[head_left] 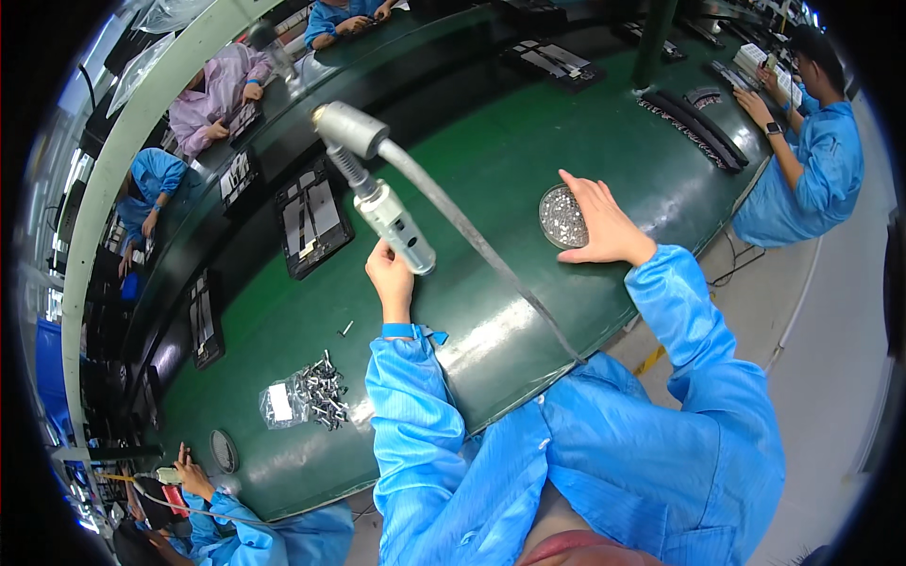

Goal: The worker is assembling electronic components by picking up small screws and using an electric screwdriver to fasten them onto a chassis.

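My right hand (609, 224) curves round the right side of a shallow round dish (563, 216) of small silvery parts, thumb at its near edge and fingers at its far edge. A corded electric screwdriver (392, 222) hangs in front of my left hand (389, 280) and covers part of it. The fingers of that hand look curled together; whatever they may hold is hidden. A blue strap (413, 332) circles my left wrist. Left of that arm lies a pile of small dark screw-like pieces (324, 390) by a clear plastic bag (283, 404), with one loose piece (346, 328) farther off.
The screwdriver's grey cable (472, 236) crosses above the green table (500, 368) toward me. Flat dark devices (314, 222) stand along a black conveyor beyond. Black curved strips (694, 130) lie at the right. Co-workers in blue (816, 170) sit at both sides; another round dish (224, 451) is lower left.
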The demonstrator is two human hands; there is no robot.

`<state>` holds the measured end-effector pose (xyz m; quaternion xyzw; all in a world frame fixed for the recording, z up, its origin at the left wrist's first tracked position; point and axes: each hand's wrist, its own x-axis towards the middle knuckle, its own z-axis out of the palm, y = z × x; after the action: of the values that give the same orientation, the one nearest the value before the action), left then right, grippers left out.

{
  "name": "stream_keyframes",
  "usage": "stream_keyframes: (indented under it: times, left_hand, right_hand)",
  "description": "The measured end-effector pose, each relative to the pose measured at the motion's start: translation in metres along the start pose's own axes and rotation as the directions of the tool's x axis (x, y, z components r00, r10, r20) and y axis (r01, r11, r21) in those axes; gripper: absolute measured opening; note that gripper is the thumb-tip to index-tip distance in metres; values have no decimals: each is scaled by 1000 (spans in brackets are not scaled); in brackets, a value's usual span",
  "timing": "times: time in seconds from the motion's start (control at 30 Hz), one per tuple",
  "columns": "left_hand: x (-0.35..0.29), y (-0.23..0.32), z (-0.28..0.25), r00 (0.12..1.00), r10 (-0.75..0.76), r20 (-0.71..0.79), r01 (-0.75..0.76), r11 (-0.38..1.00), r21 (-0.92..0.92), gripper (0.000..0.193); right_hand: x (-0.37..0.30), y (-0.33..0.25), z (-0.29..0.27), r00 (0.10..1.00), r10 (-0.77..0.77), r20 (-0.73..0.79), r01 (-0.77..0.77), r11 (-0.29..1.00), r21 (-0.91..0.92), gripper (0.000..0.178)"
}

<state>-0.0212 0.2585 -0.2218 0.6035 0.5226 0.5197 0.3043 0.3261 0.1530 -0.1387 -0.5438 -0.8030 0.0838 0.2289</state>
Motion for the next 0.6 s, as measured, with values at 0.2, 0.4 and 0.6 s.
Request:
stream_keyframes:
  times: [0.2,0.4,0.6]
  left_hand:
    - [4,6,1,999,-31,33,33,998,-62,15]
    - [2,9,0,998,-52,33,54,997,-60,16]
    - [3,10,2,998,-50,40,52,997,-48,16]
  right_hand:
    - [-13,-2,6,995,-78,-54,81,994,67,107]
    - [0,10,4,992,-70,-101,78,994,76,106]
    - [2,14,2,976,-192,-102,202,974,100,102]
